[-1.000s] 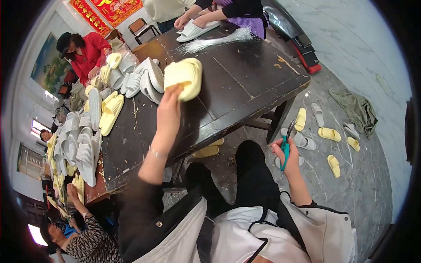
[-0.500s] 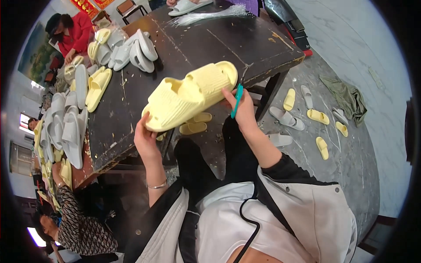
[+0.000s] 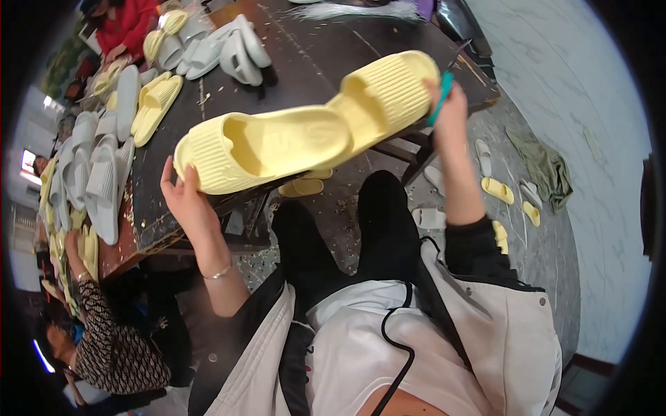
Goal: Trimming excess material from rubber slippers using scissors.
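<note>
Two yellow slide slippers stretch between my hands above the table's near edge, soles down, their inner ends overlapping in the middle. My left hand is closed on the toe end of the left slipper, thumb on top, other fingers partly hidden. At the far end of the right slipper, my right hand grips the toe. The same hand also holds a slim teal-handled tool, with a dark thin tip pointing up and away; it looks like small scissors.
A worn dark table has grey slippers and a yellow pair at left. More slippers pile along its left edge. Co-workers sit left and far left. Loose slippers and a green cloth lie on the floor at right.
My hands have moved apart, left hand leftward, right hand up and right. The slippers, nested close together before, are now spread lengthwise and overlap only at their inner ends.
</note>
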Motion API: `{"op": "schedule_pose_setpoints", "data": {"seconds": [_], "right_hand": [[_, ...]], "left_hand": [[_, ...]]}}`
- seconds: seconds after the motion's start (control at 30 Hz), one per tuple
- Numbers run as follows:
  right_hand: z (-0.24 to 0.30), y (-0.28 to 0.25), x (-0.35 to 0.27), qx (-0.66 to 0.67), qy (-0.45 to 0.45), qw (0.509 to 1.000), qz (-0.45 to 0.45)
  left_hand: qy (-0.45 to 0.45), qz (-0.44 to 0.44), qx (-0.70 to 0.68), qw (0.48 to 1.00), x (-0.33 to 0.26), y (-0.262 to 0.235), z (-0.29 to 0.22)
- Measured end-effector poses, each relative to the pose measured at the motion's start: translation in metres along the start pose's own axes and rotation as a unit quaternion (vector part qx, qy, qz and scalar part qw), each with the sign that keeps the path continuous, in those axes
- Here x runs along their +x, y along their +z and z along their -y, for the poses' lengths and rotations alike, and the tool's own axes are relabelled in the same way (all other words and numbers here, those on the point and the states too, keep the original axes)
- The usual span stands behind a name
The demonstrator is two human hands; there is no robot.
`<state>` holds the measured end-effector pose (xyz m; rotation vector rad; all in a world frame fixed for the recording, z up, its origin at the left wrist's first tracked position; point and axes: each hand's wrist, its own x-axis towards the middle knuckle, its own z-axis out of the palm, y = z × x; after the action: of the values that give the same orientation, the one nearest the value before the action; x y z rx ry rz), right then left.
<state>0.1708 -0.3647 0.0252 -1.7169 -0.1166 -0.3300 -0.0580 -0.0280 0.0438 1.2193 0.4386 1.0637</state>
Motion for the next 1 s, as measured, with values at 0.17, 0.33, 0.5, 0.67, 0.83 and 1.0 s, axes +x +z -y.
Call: {"op": "schedule_pose_setpoints", "data": {"seconds": [0.17, 0.33, 0.5, 0.67, 0.83, 1.0], "right_hand": [[0.035, 0.013, 0.103, -0.027, 0.009, 0.984, 0.176], [0.053, 0.069, 0.091, -0.205, -0.167, 0.964, 0.033], [0.093, 0.108, -0.06, -0.052, -0.024, 0.906, 0.418], [0.054, 0.126, -0.094, 0.112, 0.096, 0.919, 0.367], [0.067, 0.121, -0.094, 0.11, 0.12, 0.914, 0.371], [0.094, 0.087, -0.08, -0.217, -0.155, 0.915, 0.302]], "left_hand": [[-0.065, 0.045, 0.038, 0.996, 0.049, 0.0, -0.014], [-0.116, 0.1, 0.0, 0.988, 0.056, 0.039, -0.013], [-0.231, 0.148, -0.068, 0.959, 0.07, 0.039, 0.008], [-0.31, 0.214, -0.328, 0.867, 0.038, 0.07, 0.011], [-0.341, 0.215, -0.359, 0.842, -0.013, 0.07, 0.025], [-0.398, 0.255, -0.411, 0.78, -0.02, 0.071, 0.016]]}}
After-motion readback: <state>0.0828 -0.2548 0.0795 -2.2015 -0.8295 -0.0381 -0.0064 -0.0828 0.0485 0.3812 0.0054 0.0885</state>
